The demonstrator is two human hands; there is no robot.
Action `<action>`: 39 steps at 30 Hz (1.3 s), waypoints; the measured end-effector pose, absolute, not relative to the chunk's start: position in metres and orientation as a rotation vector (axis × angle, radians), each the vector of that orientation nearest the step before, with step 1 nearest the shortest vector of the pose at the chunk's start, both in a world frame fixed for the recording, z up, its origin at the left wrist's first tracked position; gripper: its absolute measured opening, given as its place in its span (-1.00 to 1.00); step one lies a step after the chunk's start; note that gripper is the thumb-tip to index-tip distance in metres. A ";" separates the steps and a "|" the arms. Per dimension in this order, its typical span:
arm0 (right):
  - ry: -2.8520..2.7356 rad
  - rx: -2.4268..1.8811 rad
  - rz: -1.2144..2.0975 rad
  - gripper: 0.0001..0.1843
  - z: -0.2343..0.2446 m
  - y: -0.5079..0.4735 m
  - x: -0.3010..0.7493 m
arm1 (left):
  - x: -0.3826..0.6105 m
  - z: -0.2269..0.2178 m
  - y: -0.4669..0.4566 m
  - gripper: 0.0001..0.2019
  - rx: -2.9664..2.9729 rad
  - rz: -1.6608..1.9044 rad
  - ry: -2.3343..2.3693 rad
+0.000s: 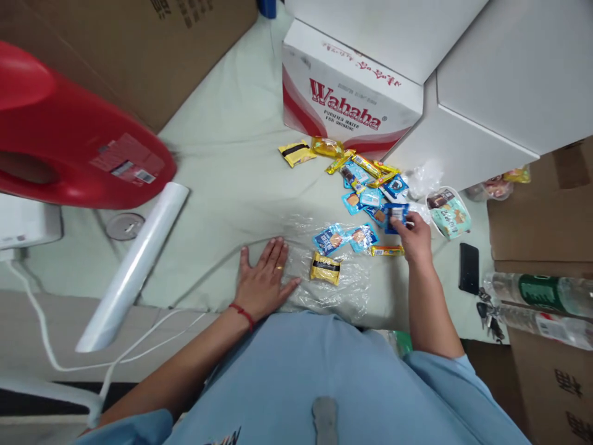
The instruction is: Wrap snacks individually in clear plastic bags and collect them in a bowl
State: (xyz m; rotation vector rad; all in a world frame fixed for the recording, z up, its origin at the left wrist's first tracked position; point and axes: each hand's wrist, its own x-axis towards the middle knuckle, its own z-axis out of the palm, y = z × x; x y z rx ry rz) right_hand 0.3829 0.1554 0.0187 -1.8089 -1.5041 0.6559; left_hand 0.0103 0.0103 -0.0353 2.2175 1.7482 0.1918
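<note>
Our hands at the snack packets on the pale green cloth

Our left hand lies flat, fingers spread, on the clear plastic sheet at lower centre, beside a yellow-and-black packet. Our right hand, right of centre, pinches a blue packet at the near edge of the snack pile, below the Wahaha box. A plastic roll lies at left.
</note>
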 end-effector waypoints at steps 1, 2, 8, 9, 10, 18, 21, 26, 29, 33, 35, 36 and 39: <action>-1.417 -1.788 0.655 -0.56 0.023 0.145 0.382 | 0.010 -0.036 0.010 -0.21 2.220 0.195 1.743; -1.381 -1.767 0.695 -0.55 0.028 0.134 0.378 | 0.010 -0.037 0.010 -0.20 2.223 0.199 1.737; -2.095 -1.476 1.105 -0.55 0.033 0.068 0.302 | 0.011 -0.038 0.010 -0.20 2.215 0.231 1.737; -2.214 -1.449 1.063 -0.57 0.031 0.063 0.290 | 0.011 -0.038 0.010 -0.20 2.213 0.233 1.740; -2.314 -1.450 0.988 -0.58 0.029 0.059 0.280 | 0.011 -0.038 0.010 -0.20 2.210 0.233 1.743; -2.613 -1.551 0.648 -0.26 0.026 0.052 0.254 | 0.011 -0.038 0.009 -0.21 2.224 0.263 1.749; -2.656 -1.576 0.620 -0.26 0.022 0.046 0.252 | 0.012 -0.037 0.009 -0.21 2.223 0.265 1.753; -2.589 -1.565 0.684 -0.31 0.028 0.046 0.256 | 0.014 -0.035 0.009 -0.21 2.220 0.226 1.762; -2.566 -1.530 0.695 -0.31 0.033 0.048 0.253 | 0.013 -0.036 0.009 -0.21 2.232 0.227 1.769; -2.632 -1.489 0.648 -0.33 0.020 0.052 0.241 | 0.012 -0.037 0.009 -0.22 2.253 0.262 1.762; -2.631 -1.471 0.636 -0.32 0.013 0.053 0.240 | 0.011 -0.038 0.009 -0.21 2.252 0.288 1.755; -2.611 -1.445 0.627 -0.29 0.011 0.052 0.242 | 0.010 -0.039 0.009 -0.20 2.250 0.304 1.750; -2.481 -1.305 0.590 -0.26 0.014 0.045 0.264 | 0.004 -0.043 0.006 -0.16 2.252 0.377 1.737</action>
